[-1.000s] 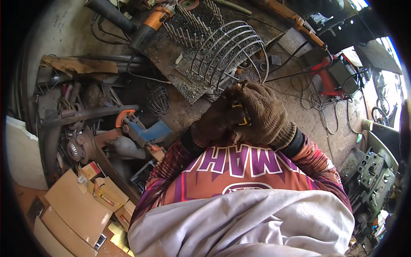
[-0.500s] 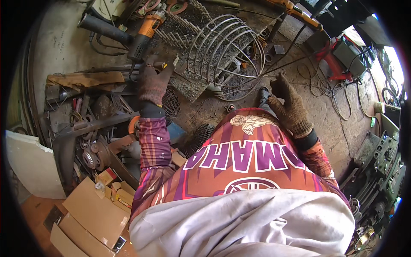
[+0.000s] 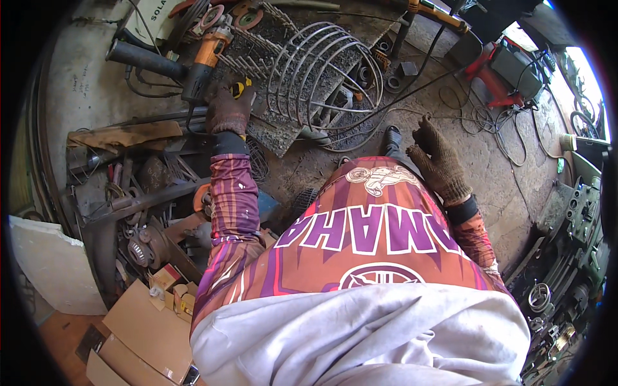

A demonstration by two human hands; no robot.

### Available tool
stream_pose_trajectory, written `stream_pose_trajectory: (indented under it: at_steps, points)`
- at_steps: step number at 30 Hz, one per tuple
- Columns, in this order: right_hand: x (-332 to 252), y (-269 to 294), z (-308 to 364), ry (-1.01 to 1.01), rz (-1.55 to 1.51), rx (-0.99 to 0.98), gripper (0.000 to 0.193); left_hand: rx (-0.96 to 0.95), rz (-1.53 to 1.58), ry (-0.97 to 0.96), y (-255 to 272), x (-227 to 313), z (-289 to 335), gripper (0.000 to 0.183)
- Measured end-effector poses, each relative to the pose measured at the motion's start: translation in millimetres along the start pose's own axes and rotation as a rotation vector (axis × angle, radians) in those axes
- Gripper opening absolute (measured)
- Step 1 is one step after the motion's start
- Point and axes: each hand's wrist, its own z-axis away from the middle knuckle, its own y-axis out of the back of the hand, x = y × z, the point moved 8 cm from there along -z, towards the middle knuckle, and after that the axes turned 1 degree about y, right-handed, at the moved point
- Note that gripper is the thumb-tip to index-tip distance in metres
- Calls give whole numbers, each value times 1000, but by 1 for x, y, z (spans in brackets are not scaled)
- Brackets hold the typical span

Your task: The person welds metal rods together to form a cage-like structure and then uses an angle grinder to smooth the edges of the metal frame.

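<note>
My left hand (image 3: 226,110), in a brown knit glove, is closed round a small yellow-and-black object (image 3: 242,86) that looks like a tape measure. It is at the near left corner of a grimy metal worktable (image 3: 281,140), just below an orange-and-black angle grinder (image 3: 207,53). On the table stands a rounded cage of bent metal rods (image 3: 308,83), to the right of that hand and apart from it. My right hand (image 3: 443,161), gloved alike, hangs over the floor beside my body. Its fingers are apart, and nothing shows in them.
A rack of upright short rods (image 3: 248,67) lies behind the cage. Scrap metal and a cardboard box (image 3: 145,328) crowd the left side. A red-and-grey machine (image 3: 508,74) with loose cables (image 3: 508,128) sits at far right. Dark green machinery (image 3: 570,244) stands nearer right.
My left hand has turned slightly, so more of the yellow-and-black object shows. The whole view has shifted a little. My right hand stays beside my body, its fingers a little more spread.
</note>
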Motion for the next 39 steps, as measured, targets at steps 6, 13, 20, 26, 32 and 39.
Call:
stream_pose_trajectory:
  at_steps: [6,13,20,26,32,39]
  points:
    - [25,-2,0,-20,-27,-25,71,190,230,-134,15,6,38,38]
    - [37,-13,-10,-80,-53,-116,69,394,454,-442,-10,27,129,34]
    - [10,-26,-23,-119,97,-264,62,424,317,-543,-26,34,142,34]
    - [20,-27,-26,-92,47,-226,65,501,365,-631,-28,34,142,30]
    - [21,-30,-27,-105,189,-294,64,555,371,-678,-30,34,144,34]
    - [9,-29,-32,-81,258,-287,62,545,386,-678,-27,35,144,35]
